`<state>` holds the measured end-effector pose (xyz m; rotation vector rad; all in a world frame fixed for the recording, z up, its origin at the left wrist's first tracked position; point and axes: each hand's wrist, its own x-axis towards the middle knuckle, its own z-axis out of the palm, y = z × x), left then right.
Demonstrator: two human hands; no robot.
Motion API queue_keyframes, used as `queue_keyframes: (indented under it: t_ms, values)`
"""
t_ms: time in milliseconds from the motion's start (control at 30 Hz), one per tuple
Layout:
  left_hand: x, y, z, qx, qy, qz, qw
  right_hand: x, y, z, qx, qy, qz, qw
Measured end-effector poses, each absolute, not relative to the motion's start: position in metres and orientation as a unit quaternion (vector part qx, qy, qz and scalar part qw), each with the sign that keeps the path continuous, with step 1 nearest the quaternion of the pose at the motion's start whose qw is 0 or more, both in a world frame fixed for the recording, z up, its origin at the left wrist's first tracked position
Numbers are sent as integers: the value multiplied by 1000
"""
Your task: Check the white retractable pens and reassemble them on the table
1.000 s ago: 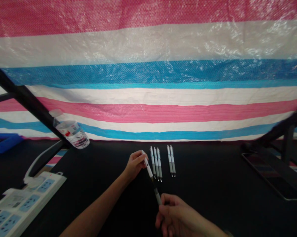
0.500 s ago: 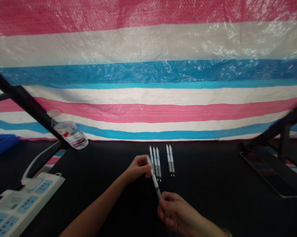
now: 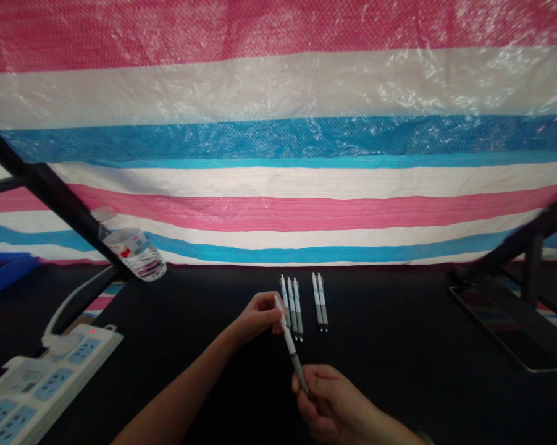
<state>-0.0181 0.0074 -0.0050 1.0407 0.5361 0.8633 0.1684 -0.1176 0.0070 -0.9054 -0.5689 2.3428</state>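
Observation:
A white-and-grey retractable pen point(image 3: 290, 346) runs diagonally between my two hands. My left hand point(image 3: 257, 318) grips its white upper end, and my right hand point(image 3: 329, 402) pinches its grey lower tip. The pen looks whole, with no gap along its barrel. Just beyond my left fingers, a group of 3 similar pens point(image 3: 291, 308) lies side by side on the black tabletop point(image 3: 399, 352), partly hidden by those fingers. Another pair of pens point(image 3: 320, 303) lies a little to the right.
A white power strip point(image 3: 42, 383) sits at the front left, with a cable running back. A water bottle point(image 3: 133, 250) lies against a black diagonal frame bar point(image 3: 51, 204). A dark flat panel point(image 3: 505, 327) lies at right, below a striped tarp point(image 3: 278, 210). A blue tray point(image 3: 5, 271) shows far left.
The pen's white and grey sections, apart with a dark inner part showing a second ago, are now joined. My right hand has shifted down toward the tip. The lying pens have not moved.

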Motion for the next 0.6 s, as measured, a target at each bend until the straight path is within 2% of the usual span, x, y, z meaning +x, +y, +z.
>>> queue_keyframes:
  t_ms: [200,400,600]
  values:
    - [-18,9,-6,463,246,418,741,169,-119,4,-359,-238,848,308]
    - [-17,7,-4,462,239,407,751,165,-122,-4,-376,-224,856,275]
    - [-17,8,-4,454,244,420,747,168,-120,3,-376,-256,840,296]
